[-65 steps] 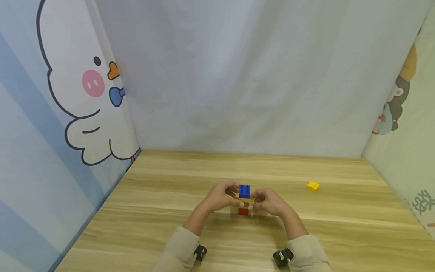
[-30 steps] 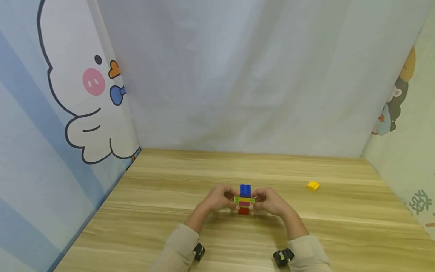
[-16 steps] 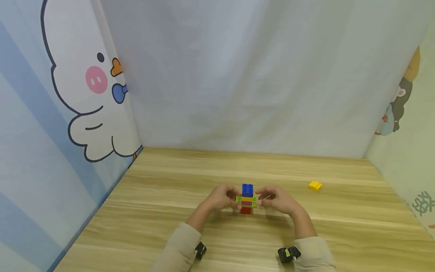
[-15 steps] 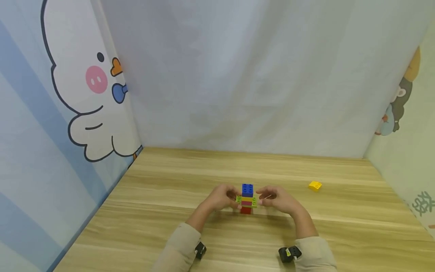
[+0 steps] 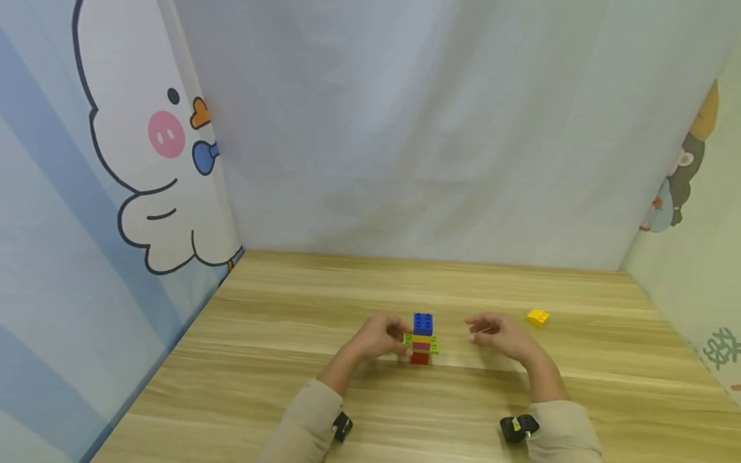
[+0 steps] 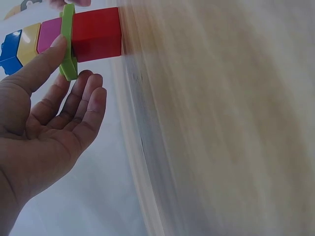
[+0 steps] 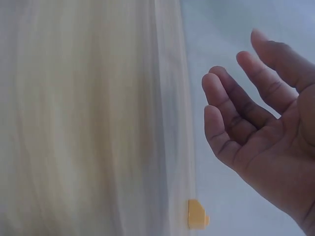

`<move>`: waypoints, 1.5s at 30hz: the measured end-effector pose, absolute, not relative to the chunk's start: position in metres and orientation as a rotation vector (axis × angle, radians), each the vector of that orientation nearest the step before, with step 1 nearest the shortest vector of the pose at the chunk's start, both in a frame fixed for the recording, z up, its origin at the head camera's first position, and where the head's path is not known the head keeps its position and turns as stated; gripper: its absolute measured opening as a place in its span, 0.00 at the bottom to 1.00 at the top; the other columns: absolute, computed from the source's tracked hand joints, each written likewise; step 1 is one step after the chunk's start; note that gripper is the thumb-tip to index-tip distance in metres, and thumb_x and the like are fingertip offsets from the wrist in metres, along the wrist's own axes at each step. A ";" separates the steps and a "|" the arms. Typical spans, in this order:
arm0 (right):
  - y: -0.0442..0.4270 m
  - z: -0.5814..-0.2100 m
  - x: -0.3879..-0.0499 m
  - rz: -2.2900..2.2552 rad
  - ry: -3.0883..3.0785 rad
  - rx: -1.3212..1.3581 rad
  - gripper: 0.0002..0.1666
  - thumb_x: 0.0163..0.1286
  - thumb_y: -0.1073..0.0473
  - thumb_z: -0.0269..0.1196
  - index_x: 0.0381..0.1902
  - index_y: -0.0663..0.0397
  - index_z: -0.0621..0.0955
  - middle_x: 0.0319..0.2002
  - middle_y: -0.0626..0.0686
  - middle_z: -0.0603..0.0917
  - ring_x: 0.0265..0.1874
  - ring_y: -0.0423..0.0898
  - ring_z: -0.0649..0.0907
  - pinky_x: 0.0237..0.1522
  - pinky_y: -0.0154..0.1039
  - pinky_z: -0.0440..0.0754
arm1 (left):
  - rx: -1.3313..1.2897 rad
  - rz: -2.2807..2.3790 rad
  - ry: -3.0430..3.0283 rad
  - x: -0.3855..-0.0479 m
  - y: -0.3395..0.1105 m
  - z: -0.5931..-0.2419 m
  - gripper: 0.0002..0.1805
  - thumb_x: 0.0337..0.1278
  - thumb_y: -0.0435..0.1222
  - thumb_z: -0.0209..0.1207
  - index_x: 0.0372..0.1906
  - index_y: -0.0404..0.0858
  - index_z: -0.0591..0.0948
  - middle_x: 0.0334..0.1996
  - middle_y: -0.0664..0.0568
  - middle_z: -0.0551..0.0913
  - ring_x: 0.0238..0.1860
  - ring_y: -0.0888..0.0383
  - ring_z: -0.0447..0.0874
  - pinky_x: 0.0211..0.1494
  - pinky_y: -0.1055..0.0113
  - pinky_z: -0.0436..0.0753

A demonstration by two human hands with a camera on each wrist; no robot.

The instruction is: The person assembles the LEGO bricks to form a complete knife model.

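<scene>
A stacked tower of toy building bricks stands upright on the wooden table: a red brick (image 6: 97,34) at the bottom, a light-green plate (image 5: 434,345) jutting out on both sides, then magenta, yellow and a blue brick (image 5: 423,324) on top. The left hand (image 5: 381,337) pinches the plate's left end, thumb on the near side and index finger behind. To the tower's right, the right hand (image 5: 499,334) hangs apart from it, fingers loosely curved around nothing. In the right wrist view its palm and fingers show bare.
A loose yellow brick with a slanted side (image 5: 538,317) lies on the table (image 5: 278,360) beyond the right hand. A pale curtain (image 5: 428,141) hangs along the back edge, with printed cloth panels at both sides. Each wrist bears a small black camera.
The right hand has let go of the green plate's right end and moved off to the right. The left hand stays at the tower, which keeps standing in place.
</scene>
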State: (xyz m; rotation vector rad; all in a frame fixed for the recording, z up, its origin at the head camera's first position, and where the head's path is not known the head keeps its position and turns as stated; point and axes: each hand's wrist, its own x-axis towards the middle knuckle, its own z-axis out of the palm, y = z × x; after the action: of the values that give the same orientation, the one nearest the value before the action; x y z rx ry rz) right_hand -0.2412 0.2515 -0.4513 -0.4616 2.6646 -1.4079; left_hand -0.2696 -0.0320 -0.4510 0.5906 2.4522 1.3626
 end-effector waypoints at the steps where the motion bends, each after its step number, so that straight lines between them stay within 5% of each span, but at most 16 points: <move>1: 0.255 -0.451 -0.241 -1.393 2.678 -0.453 0.23 0.65 0.60 0.62 0.55 0.66 0.75 0.46 0.62 0.79 0.44 0.57 0.78 0.43 0.50 0.77 | 0.588 1.364 2.451 -0.270 -0.032 -0.451 0.18 0.39 0.30 0.72 0.41 0.36 0.82 0.34 0.53 0.79 0.38 0.56 0.76 0.43 0.63 0.77; 28: 0.335 -0.449 -0.228 -1.423 2.820 -0.267 0.28 0.66 0.57 0.61 0.56 0.73 0.71 0.49 0.70 0.75 0.44 0.61 0.77 0.42 0.51 0.77 | 0.576 1.340 2.455 -0.269 -0.034 -0.449 0.19 0.40 0.31 0.72 0.42 0.36 0.82 0.35 0.53 0.79 0.40 0.54 0.77 0.45 0.61 0.77; 37: 0.347 -0.447 -0.227 -1.377 2.915 -0.108 0.29 0.66 0.56 0.61 0.56 0.75 0.71 0.46 0.70 0.76 0.44 0.62 0.77 0.38 0.44 0.78 | 0.567 1.326 2.466 -0.269 -0.034 -0.449 0.19 0.41 0.31 0.71 0.43 0.35 0.82 0.34 0.53 0.79 0.38 0.56 0.76 0.43 0.61 0.77; 45: 0.353 -0.449 -0.231 -1.437 2.895 0.009 0.35 0.67 0.53 0.60 0.61 0.75 0.65 0.54 0.76 0.68 0.51 0.69 0.71 0.48 0.55 0.74 | 0.573 1.334 2.454 -0.269 -0.033 -0.449 0.19 0.40 0.31 0.72 0.43 0.35 0.82 0.33 0.53 0.79 0.37 0.56 0.75 0.42 0.62 0.77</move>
State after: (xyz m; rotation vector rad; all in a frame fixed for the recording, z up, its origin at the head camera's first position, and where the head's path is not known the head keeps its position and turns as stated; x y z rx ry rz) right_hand -0.2310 0.3531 -0.4492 0.0093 2.8954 -1.4367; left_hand -0.2687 -0.0326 -0.4491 0.5730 2.4543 1.3342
